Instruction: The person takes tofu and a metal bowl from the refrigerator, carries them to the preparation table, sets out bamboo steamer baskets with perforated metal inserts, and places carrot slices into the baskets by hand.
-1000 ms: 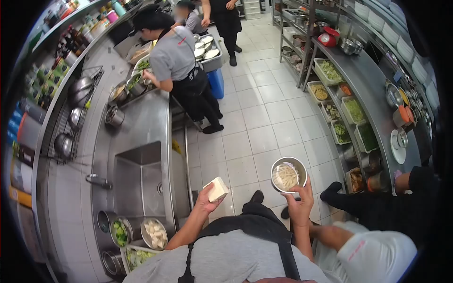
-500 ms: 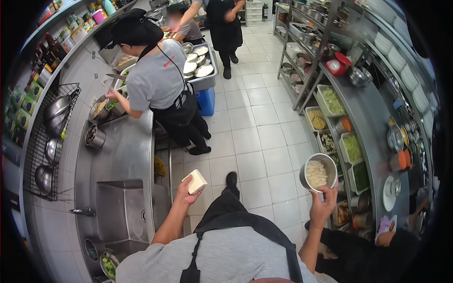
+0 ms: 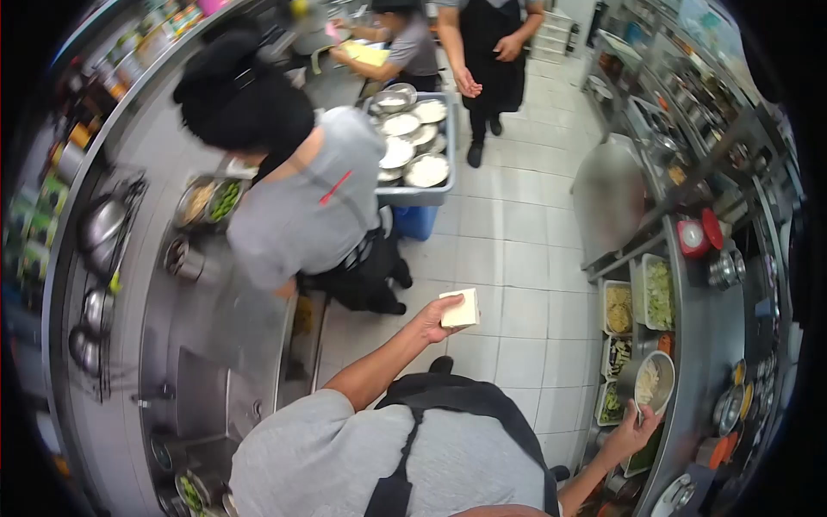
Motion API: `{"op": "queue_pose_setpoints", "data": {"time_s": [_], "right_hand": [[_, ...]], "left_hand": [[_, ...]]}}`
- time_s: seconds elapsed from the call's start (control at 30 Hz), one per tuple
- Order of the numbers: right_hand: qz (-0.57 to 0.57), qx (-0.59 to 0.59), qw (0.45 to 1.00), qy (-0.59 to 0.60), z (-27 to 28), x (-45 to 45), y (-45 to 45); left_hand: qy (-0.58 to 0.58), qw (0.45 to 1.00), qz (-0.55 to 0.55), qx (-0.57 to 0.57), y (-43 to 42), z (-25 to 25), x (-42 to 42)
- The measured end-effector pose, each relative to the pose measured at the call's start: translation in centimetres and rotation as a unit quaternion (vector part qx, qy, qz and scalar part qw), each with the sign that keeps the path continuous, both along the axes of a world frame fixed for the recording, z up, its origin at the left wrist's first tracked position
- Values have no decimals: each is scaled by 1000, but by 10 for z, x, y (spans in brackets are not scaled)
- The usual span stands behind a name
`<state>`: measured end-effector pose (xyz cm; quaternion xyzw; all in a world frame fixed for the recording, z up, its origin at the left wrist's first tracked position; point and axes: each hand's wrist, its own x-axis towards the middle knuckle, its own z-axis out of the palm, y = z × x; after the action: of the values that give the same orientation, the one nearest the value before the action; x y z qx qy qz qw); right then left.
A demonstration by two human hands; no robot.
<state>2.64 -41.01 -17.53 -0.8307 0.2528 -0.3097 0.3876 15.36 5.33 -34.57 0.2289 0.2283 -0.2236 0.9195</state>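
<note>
In the middle of the head view, my left hand (image 3: pixel 432 320) grips a cream-coloured block (image 3: pixel 462 308) above the tiled floor. Its fingers wrap behind the block, with the thumb along the upper edge. To the right, my right hand (image 3: pixel 631 434) pinches the rim of a round metal container (image 3: pixel 663 398). Pale thin strips (image 3: pixel 648 377) lie inside it, their kind not plain. The container is tilted and hangs in front of the shelf with food trays, close to its edge.
A steel counter with a sink (image 3: pixel 202 392) runs along the left. A person in a black cap (image 3: pixel 297 207) stands there, beside a grey tub (image 3: pixel 412 196) of white-filled bowls. Another person (image 3: pixel 495 65) stands farther back. Vegetable trays (image 3: pixel 659 293) line the right shelf.
My view has turned, so the room sits differently in it. My right hand with the metal container is nearer the right shelf; my left arm reaches further across, still holding the block.
</note>
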Motion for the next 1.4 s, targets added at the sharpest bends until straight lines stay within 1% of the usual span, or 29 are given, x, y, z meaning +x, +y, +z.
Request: {"op": "queue_pose_setpoints", "data": {"time_s": [0.03, 0.07, 0.1, 0.13, 0.17, 0.2, 0.3, 0.37, 0.4, 0.47, 0.5, 0.57, 0.6, 0.63, 0.67, 0.7, 0.77, 0.87, 0.97, 1.0, 1.03, 1.1, 1.17, 1.2, 1.23, 1.3, 1.33, 1.4], "right_hand": [[11, -12, 1000, -10, 2, 22, -3], [50, 21, 994, -97, -5, 45, -6], [73, 65, 991, -87, -25, 64, -31], [70, 83, 989, -104, -16, 92, -22], [69, 35, 988, -133, -1, 126, -10], [69, 68, 991, -91, -7, 148, -21], [81, 84, 990, -79, -18, 224, -36], [108, -34, 989, -91, -14, 287, -41], [104, -28, 989, -103, -10, 317, -43], [166, -34, 980, -107, -7, 369, -47], [158, -32, 980, -117, -5, 397, -48], [225, -6, 968, -115, -2, 446, -46], [216, -7, 970, -110, -4, 468, -45], [238, -3, 965, -113, -7, 494, -44], [260, -2, 958, -119, -8, 520, -44], [256, -11, 959, -121, -8, 543, -43], [294, 4, 950, -108, -10, 589, -37], [323, 1, 941, -105, -9, 660, -29], [319, -24, 941, -105, -6, 729, -15], [317, -24, 943, -100, -8, 748, -9], [315, -25, 944, -98, -7, 768, -6], [307, -37, 945, -105, 7, 821, -4], [284, 18, 954, -93, 9, 858, 2], [273, 22, 960, -63, 12, 876, 3], [268, 22, 961, -63, 15, 898, 8], [238, -42, 967, -80, 21, 938, 13], [241, 9, 968, -72, 25, 958, 15], [240, 19, 967, -85, 21, 999, 12]], "left_hand": [[-1, 1000, -20, -6, -8, 0, 26], [-11, 999, -16, -27, -15, 0, 51], [-24, 998, -15, -50, -22, 0, 81], [-19, 999, 0, -44, -30, 4, 105], [-15, 999, 17, -38, -35, 11, 125], [-16, 999, 18, -27, -37, 17, 146], [12, 999, 49, 10, -32, 11, 188], [-1, 997, 74, 31, -26, 14, 207], [9, 995, 92, 35, -22, 15, 213], [39, 991, 118, 47, -13, 19, 218], [58, 989, 128, 48, -13, 25, 222], [74, 983, 156, 63, -14, 32, 233], [74, 980, 169, 72, -14, 30, 240], [73, 977, 183, 76, -14, 26, 249], [75, 981, 168, 68, -15, 28, 259], [88, 977, 181, 73, -18, 26, 271], [78, 973, 201, 87, -24, 26, 300], [79, 969, 222, 74, -23, 7, 351], [106, 966, 229, 60, -19, -9, 419], [88, 972, 204, 78, -8, -23, 444], [92, 972, 206, 66, -1, -36, 473], [53, 982, 168, 64, 1, -27, 547], [30, 983, 161, 81, -4, -16, 630], [43, 986, 144, 66, -8, -3, 674], [22, 988, 146, 50, -16, 3, 718], [-11, 993, 112, 30, -24, -3, 807], [-26, 995, 94, 30, -28, 0, 846], [-40, 995, 93, -3, -53, 30, 916]]}}
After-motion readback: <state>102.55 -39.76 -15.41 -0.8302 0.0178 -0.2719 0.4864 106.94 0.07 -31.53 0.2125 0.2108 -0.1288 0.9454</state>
